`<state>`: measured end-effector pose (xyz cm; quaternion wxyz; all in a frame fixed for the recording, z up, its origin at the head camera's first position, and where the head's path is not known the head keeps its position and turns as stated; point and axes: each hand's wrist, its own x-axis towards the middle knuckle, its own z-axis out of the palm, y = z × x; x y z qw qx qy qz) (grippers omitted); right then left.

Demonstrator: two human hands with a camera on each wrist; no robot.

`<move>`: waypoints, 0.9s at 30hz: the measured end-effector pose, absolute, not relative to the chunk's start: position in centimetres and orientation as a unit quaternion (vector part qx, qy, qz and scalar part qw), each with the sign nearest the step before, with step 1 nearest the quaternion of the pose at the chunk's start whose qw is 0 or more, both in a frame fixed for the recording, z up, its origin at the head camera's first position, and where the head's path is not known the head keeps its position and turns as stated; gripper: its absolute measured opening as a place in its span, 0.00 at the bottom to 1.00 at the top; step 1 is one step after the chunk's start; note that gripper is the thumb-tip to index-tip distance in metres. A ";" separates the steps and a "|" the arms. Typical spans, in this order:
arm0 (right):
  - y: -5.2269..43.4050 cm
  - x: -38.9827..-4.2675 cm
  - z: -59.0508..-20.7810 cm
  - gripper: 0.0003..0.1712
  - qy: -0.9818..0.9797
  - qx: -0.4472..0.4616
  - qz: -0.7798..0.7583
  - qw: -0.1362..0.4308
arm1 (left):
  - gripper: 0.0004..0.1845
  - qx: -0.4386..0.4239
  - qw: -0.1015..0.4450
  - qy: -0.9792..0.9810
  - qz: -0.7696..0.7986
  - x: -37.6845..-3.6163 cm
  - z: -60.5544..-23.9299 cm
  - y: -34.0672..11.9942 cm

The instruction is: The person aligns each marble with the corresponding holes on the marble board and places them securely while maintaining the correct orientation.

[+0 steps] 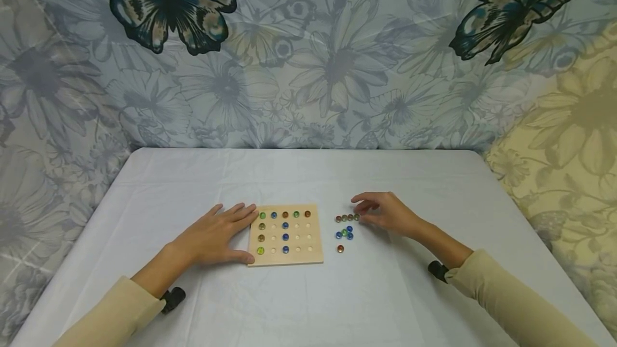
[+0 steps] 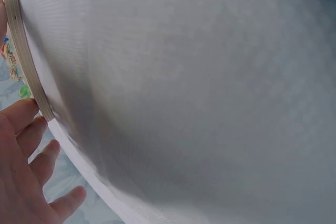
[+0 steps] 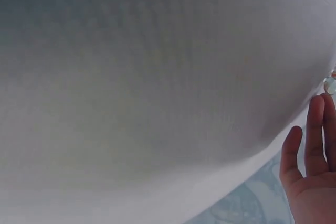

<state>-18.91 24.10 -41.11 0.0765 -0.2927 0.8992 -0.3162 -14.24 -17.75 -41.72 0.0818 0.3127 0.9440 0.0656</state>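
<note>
In the head view my left hand [image 1: 217, 234] is spread at the left edge of a light wooden board [image 1: 308, 258], fingertips at its upper left corner and thumb at the lower left. Glass marbles fill the board's top row, left column and middle column; the other hollows are bare. My right hand [image 1: 390, 213] is on the right, its fingers loosely bent. Its fingertips are right at the end marble [image 1: 356, 217] of a short row of marbles. The right wrist view shows a clear marble [image 3: 329, 85] by the fingertips [image 3: 317, 103].
Below that row, a small cluster of blue and green marbles [image 1: 344, 233] lies on the white cloth. Nearer the front is a single brown marble [image 1: 340, 249]. A flowered cloth backdrop [image 1: 308, 95] hangs behind the table [image 1: 308, 304].
</note>
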 end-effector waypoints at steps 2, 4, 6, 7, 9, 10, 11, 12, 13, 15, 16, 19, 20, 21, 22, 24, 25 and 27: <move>24.0 -19.0 -41.1 0.24 0.900 -0.292 -0.315 0.079 | 0.56 0.315 0.079 0.944 0.063 -14.2 -41.7 -17.8; 23.9 -19.1 -41.2 0.23 0.901 -0.291 -0.311 0.082 | 0.56 0.318 0.076 0.943 0.059 -14.2 -41.8 -17.8; 23.8 -19.2 -41.3 0.22 0.903 -0.291 -0.306 0.082 | 0.56 0.320 0.074 0.943 0.057 -14.3 -41.7 -17.8; 23.8 -19.2 -41.3 0.22 0.904 -0.292 -0.303 0.081 | 0.56 0.320 0.073 0.943 0.055 -14.3 -41.7 -17.8; 23.8 -19.4 -41.5 0.21 0.905 -0.292 -0.297 0.080 | 0.56 0.320 0.073 0.943 0.054 -14.3 -41.7 -17.9; 23.7 -19.4 -41.5 0.21 0.906 -0.292 -0.295 0.080 | 0.56 0.320 0.073 0.943 0.053 -14.3 -41.6 -17.9; 23.7 -19.5 -41.6 0.20 0.907 -0.292 -0.293 0.080 | 0.56 0.319 0.074 0.943 0.053 -14.3 -41.6 -17.9; 23.7 -19.5 -41.6 0.20 0.908 -0.292 -0.290 0.079 | 0.56 0.319 0.075 0.943 0.053 -14.3 -41.6 -17.9; 23.7 -19.5 -41.7 0.20 0.908 -0.292 -0.289 0.079 | 0.56 0.319 0.075 0.943 0.054 -14.3 -41.6 -17.9; 23.6 -19.5 -41.7 0.20 0.910 -0.291 -0.284 0.079 | 0.55 0.321 0.076 0.942 0.056 -14.3 -41.6 -17.9; 23.6 -19.5 -41.7 0.20 0.911 -0.291 -0.282 0.079 | 0.55 0.321 0.075 0.942 0.056 -14.3 -41.6 -17.9; 23.5 -19.4 -41.6 0.19 0.912 -0.290 -0.279 0.079 | 0.55 0.323 0.074 0.942 0.056 -14.3 -41.7 -17.9; 23.5 -19.4 -41.6 0.19 0.912 -0.290 -0.278 0.078 | 0.56 0.323 0.075 0.942 0.056 -14.3 -41.7 -17.9; 23.5 -19.4 -41.5 0.19 0.912 -0.290 -0.279 0.078 | 0.56 0.322 0.075 0.942 0.055 -14.3 -41.7 -18.0; 23.5 -19.3 -41.4 0.19 0.912 -0.291 -0.279 0.078 | 0.56 0.321 0.076 0.942 0.055 -14.3 -41.8 -18.0; 23.4 -19.3 -41.3 0.19 0.912 -0.290 -0.280 0.076 | 0.56 0.320 0.078 0.943 0.055 -14.3 -41.8 -18.0; 23.4 -19.2 -41.3 0.19 0.912 -0.290 -0.281 0.075 | 0.56 0.319 0.079 0.943 0.056 -14.3 -41.8 -18.0; 23.4 -19.2 -41.2 0.19 0.911 -0.290 -0.284 0.072 | 0.56 0.318 0.081 0.943 0.057 -14.3 -41.8 -18.0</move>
